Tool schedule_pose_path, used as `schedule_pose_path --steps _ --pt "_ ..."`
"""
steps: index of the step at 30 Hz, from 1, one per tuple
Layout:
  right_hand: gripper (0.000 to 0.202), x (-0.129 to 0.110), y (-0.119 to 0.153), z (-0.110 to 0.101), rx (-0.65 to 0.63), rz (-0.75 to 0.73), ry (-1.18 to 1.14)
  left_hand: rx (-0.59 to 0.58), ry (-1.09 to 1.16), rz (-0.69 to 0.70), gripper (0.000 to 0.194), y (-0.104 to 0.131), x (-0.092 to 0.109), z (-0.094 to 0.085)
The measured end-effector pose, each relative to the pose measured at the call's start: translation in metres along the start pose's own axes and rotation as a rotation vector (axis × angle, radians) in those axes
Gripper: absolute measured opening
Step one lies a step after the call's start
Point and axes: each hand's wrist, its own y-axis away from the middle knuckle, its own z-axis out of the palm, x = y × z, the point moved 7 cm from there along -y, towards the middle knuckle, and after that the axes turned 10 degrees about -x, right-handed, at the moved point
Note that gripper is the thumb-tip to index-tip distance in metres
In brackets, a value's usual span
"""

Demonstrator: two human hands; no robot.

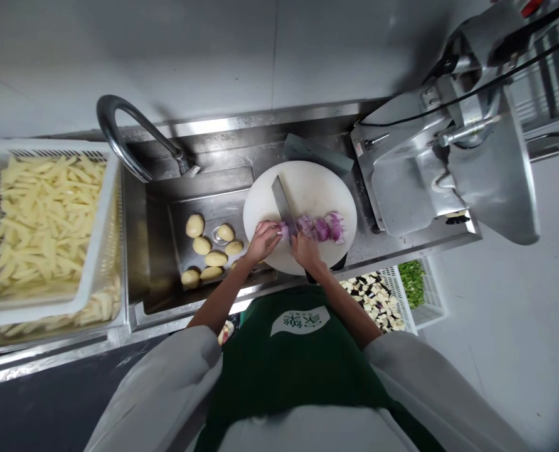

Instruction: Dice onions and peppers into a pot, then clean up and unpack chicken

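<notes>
On a round white cutting board (pixel 319 185) lies a purple onion piece (pixel 284 231), held down by the curled fingers of my left hand (pixel 263 242). My right hand (pixel 306 251) is wrapped round the handle end of a cleaver (pixel 283 199). The blade points away from me and stands right beside the onion piece, between it and a row of cut red onion (pixel 323 230). That row stretches over the right half of the board. The cleaver's handle is mostly hidden in my right hand.
Several peeled potatoes (pixel 216 258) lie in the sink (pixel 159 251), under a curved faucet (pixel 133 110). A white basket (pixel 98 248) of potato strips (pixel 48 220) stands left. Right is a metal slicer (pixel 401 182). Below it are chopped eggplant (pixel 373 300) and chopped greens (pixel 411 282) in baskets.
</notes>
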Motion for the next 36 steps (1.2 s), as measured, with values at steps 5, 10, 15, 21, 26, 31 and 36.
schedule_pose_path --steps 5,10,15,21,26,31,36 --pt "0.041 -0.001 0.019 -0.016 0.069 0.052 -0.054 0.12 -0.091 -0.083 0.019 0.012 -0.006 -0.004" --pt "0.037 -0.016 0.005 0.005 0.029 0.053 -0.039 0.023 -0.079 -0.016 0.021 0.009 -0.004 0.012" --pt "0.032 -0.008 -0.007 0.003 0.075 -0.003 -0.059 0.001 -0.082 -0.006 0.02 0.004 -0.005 0.009" --pt "0.035 0.053 0.029 -0.049 0.271 0.057 -0.162 0.042 -0.133 -0.045 0.02 0.012 0.026 0.027" --pt "0.039 0.102 0.047 -0.07 0.339 0.167 -0.258 -0.035 -0.224 -0.107 0.046 -0.002 0.069 0.09" --pt "0.034 0.116 0.054 -0.066 0.306 0.17 -0.284 -0.075 -0.242 -0.215 0.049 -0.023 0.063 0.119" --pt "0.033 0.124 0.057 -0.062 0.288 0.12 -0.301 -0.13 -0.208 -0.238 0.04 -0.024 0.054 0.112"
